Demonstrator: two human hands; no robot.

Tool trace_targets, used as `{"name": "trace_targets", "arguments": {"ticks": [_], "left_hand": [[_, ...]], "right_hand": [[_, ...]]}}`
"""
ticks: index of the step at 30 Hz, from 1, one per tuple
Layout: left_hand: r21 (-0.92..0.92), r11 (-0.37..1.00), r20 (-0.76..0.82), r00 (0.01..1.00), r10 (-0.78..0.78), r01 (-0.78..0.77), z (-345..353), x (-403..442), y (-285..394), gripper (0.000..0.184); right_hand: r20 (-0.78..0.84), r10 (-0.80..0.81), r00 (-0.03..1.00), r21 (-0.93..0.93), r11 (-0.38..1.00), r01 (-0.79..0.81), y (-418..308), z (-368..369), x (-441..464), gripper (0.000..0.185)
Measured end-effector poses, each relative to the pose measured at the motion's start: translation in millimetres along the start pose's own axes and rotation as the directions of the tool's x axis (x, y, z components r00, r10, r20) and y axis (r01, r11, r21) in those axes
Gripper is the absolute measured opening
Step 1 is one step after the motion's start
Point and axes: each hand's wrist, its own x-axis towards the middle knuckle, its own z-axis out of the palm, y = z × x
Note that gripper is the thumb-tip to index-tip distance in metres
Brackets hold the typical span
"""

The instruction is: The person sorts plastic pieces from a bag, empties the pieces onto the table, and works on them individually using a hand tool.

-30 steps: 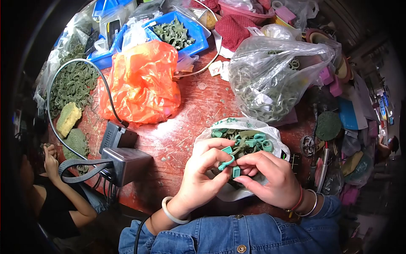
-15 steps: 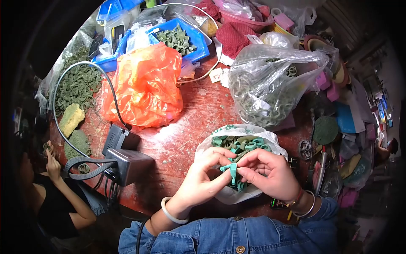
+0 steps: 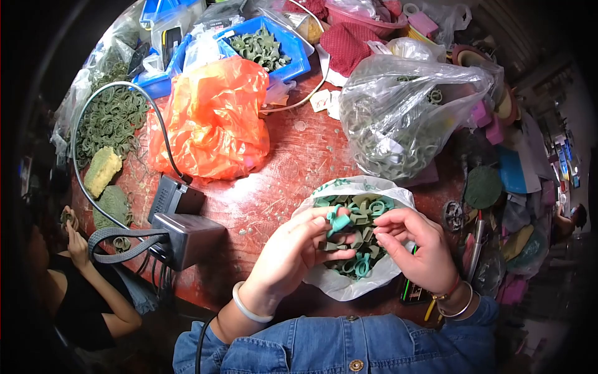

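Note:
Between the thumb and index finger of my left hand (image 3: 293,246) is a small teal ring-shaped piece (image 3: 338,222), while the other fingers reach out below it. Slightly to the right, my right hand (image 3: 420,249) hovers at the bag's edge with thumb and index finger curled toward each other, tips a little apart and nothing visible between them. Under both hands stands an open white plastic bag (image 3: 346,288), its rim folded outward. It holds many similar rings, some teal (image 3: 362,266) and others dull olive green.
An orange plastic bag (image 3: 215,124), a black box-shaped device (image 3: 190,237) with cables and a clear bag of green rings (image 3: 398,124) surround the work spot. Behind are a blue bin (image 3: 293,59) and a heap of green rings (image 3: 112,121). Another person's arm (image 3: 103,290) shows at left.
My hands have moved apart: the right has let go of the teal ring and drawn right, while the left keeps it, now raised slightly up and left. More of the bag's contents shows.

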Motion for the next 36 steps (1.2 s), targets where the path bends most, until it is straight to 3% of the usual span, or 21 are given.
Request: {"name": "trace_targets", "arguments": {"ticks": [1, 9, 15, 16, 33, 36], "left_hand": [[-0.011, 1.000, 0.010, 1.000, -0.014, 0.014, -2, 2, 0, 0.042], [-0.166, 0.986, 0.051, 0.999, 0.008, 0.000, -6, 2, -4, 0.050], [-0.190, 0.982, 0.073, 0.997, 0.029, -0.014, -12, 3, -8, 0.049], [-0.120, 0.993, 0.071, 0.997, 0.024, -0.015, -10, 3, -5, 0.046], [-0.135, 0.991, -0.003, 1.000, 0.003, -0.003, -9, 3, -4, 0.040], [-0.130, 0.992, 0.000, 1.000, 0.001, -0.001, -9, 3, -4, 0.038]], "right_hand": [[0.012, -0.042, 0.999, -0.096, 0.994, 0.043, -2, -2, -1, 0.022], [0.081, -0.045, 0.996, -0.238, 0.969, 0.063, -4, -11, -13, 0.032], [0.099, -0.043, 0.994, -0.370, 0.926, 0.077, -2, -12, -18, 0.047], [0.106, -0.058, 0.993, -0.413, 0.905, 0.097, -1, -13, -18, 0.051], [0.163, -0.036, 0.986, -0.525, 0.843, 0.117, -5, -10, -15, 0.073], [0.173, -0.124, 0.977, -0.614, 0.763, 0.205, -6, -10, -12, 0.075]]}}
